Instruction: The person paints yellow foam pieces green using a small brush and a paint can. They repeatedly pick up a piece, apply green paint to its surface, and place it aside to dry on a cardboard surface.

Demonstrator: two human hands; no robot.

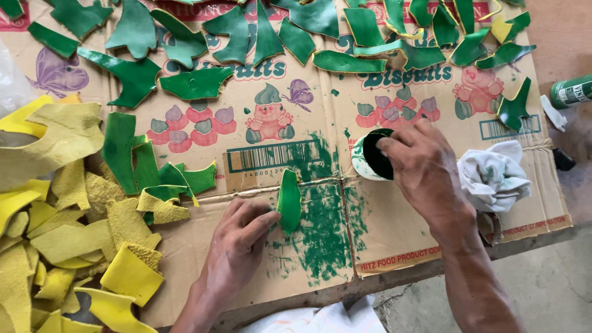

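Yellow suede scraps (55,203), crumpled white rag (493,176), green spray can (570,91)

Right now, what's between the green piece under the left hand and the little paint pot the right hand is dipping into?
In the head view, only green-smeared cardboard lies between the green piece and the paint pot; nothing else sits there.
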